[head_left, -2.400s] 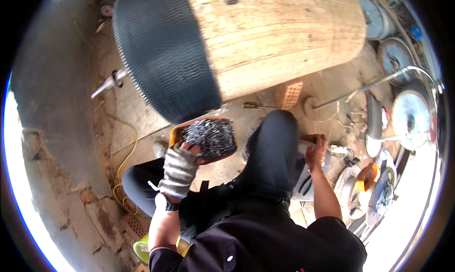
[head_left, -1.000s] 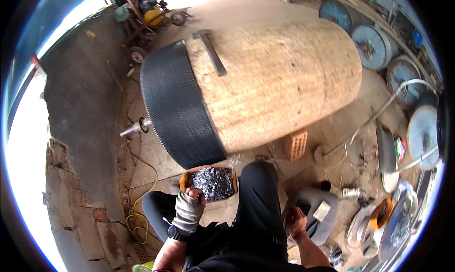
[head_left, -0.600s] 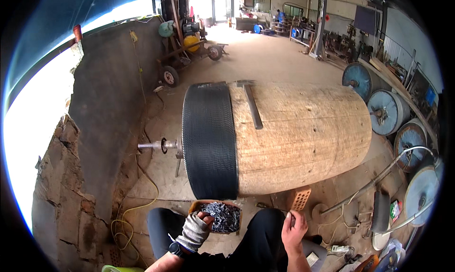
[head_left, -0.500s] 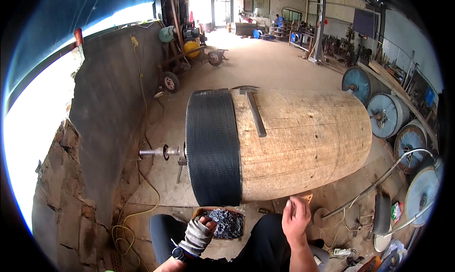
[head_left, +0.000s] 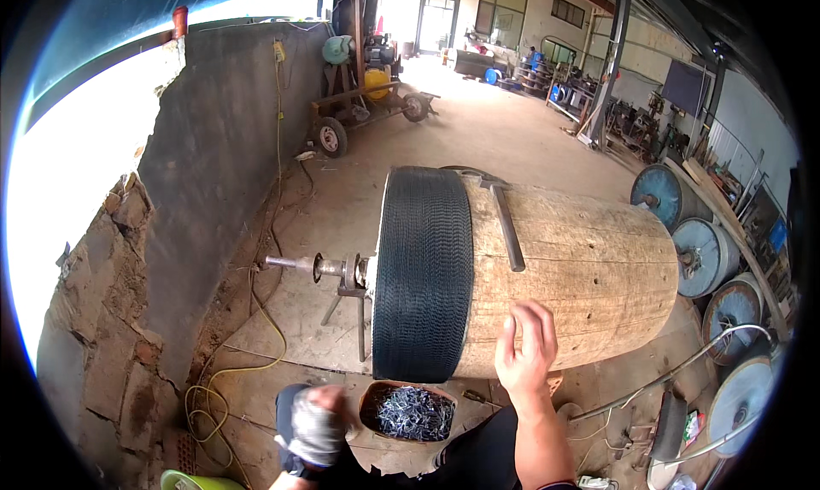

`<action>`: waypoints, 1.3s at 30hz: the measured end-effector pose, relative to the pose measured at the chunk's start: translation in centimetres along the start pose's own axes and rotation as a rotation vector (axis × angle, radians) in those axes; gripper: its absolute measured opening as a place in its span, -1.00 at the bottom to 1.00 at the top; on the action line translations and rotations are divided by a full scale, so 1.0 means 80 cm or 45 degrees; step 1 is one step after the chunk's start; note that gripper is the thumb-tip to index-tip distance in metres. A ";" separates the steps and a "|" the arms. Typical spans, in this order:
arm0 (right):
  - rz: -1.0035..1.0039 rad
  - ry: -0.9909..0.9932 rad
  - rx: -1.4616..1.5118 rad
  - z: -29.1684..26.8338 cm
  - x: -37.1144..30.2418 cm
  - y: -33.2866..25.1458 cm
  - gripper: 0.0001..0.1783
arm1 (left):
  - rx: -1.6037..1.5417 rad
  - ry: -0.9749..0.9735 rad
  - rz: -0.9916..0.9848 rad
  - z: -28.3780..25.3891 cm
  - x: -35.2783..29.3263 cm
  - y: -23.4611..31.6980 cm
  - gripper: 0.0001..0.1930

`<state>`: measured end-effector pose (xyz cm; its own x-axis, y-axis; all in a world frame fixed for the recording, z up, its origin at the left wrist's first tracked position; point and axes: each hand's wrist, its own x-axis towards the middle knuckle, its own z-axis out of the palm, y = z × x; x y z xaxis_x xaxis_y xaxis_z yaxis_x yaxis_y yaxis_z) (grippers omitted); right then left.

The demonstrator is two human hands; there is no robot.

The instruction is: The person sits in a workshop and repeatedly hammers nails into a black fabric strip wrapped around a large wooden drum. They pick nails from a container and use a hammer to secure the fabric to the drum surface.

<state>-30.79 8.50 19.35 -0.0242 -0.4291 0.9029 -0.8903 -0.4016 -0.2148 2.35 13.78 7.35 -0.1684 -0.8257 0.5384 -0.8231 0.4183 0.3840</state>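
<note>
A large wooden drum (head_left: pixel 589 276) lies on its side in front of me, its left end wrapped in a band of dark, ridged material (head_left: pixel 423 276). A hammer (head_left: pixel 507 229) rests on top of the drum, its handle toward me. Bare and raised before the wood, my right hand (head_left: pixel 527 351) has thumb and fingers apart, with nothing visible in it. My left hand (head_left: pixel 320 426), in a grey glove with bare fingertips, is smeared by motion over my left thigh. Beside it, a box (head_left: pixel 366 415) holds a heap of small metal pieces, perhaps nails (head_left: pixel 412 413).
A metal shaft (head_left: pixel 290 262) juts from the drum's left end above a stand. Yellow cable (head_left: pixel 248 369) coils by the broken wall (head_left: pixel 120 319). Several blue-grey rollers (head_left: pixel 705 255) line the right side. A wheeled cart (head_left: pixel 331 136) stands behind, and a green bucket (head_left: pixel 196 480) at lower left.
My right hand has risen from below the drum to in front of its wood, its fingers opening. My left hand has left the box and moved left. The view has shifted.
</note>
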 end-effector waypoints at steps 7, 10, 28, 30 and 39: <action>0.070 -0.122 0.004 -0.043 -0.091 0.010 -0.77 | -0.069 -0.366 -0.989 -0.007 -0.224 -0.171 -0.86; 0.140 -0.101 0.066 -0.042 -0.104 0.004 -0.77 | -0.111 -0.708 -1.095 -0.011 -0.275 -0.134 -0.86; -0.015 -0.055 0.111 -0.077 -0.088 -0.012 -0.73 | 0.022 -0.430 -0.880 0.026 -0.162 -0.070 -0.85; -0.015 -0.113 0.168 -0.066 -0.080 -0.013 -0.71 | 0.055 -0.442 -0.894 0.026 -0.152 -0.076 -0.85; 0.001 -0.307 0.442 -0.017 -0.033 -0.031 -0.74 | 0.077 -0.441 -0.819 0.010 -0.118 -0.082 -0.84</action>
<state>-29.13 11.72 17.99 0.1193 -0.5902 0.7984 -0.6833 -0.6322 -0.3652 8.88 18.52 -0.83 0.2045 -0.9775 -0.0515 -0.8439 -0.2027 0.4967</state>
